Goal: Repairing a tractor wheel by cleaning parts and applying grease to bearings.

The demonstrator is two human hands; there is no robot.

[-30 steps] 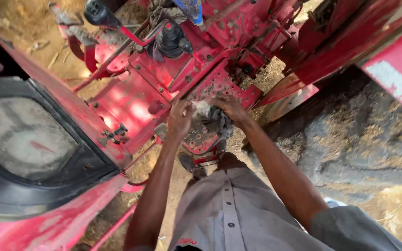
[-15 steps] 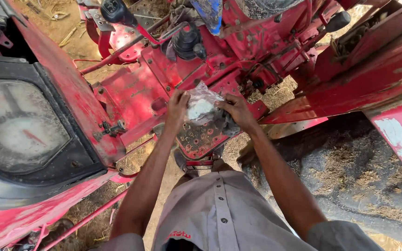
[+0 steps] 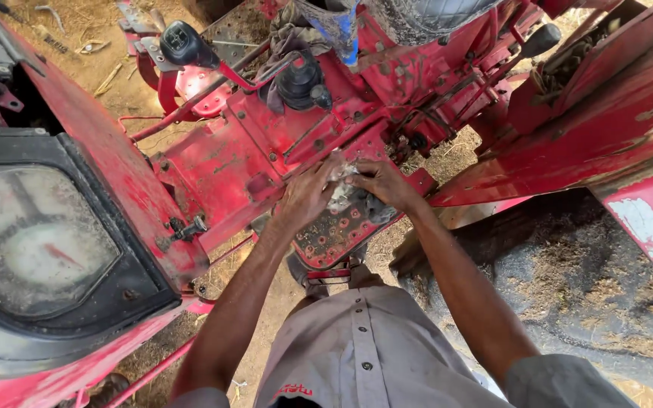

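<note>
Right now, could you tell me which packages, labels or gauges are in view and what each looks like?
Gauge: far left, rounded dusty glass face with a red needle, black housing.
Clear crumpled plastic bag: centre, on the red tractor body, between left hand and right hand.
Shirt label: bottom centre, small red embroidery on grey.

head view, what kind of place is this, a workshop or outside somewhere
Probably outdoors, a farmyard or field repair spot: a red tractor body with a big muddy tyre stands on bare dirt strewn with straw. Both hands, left hand and right hand, press a crumpled rag against it.
</note>
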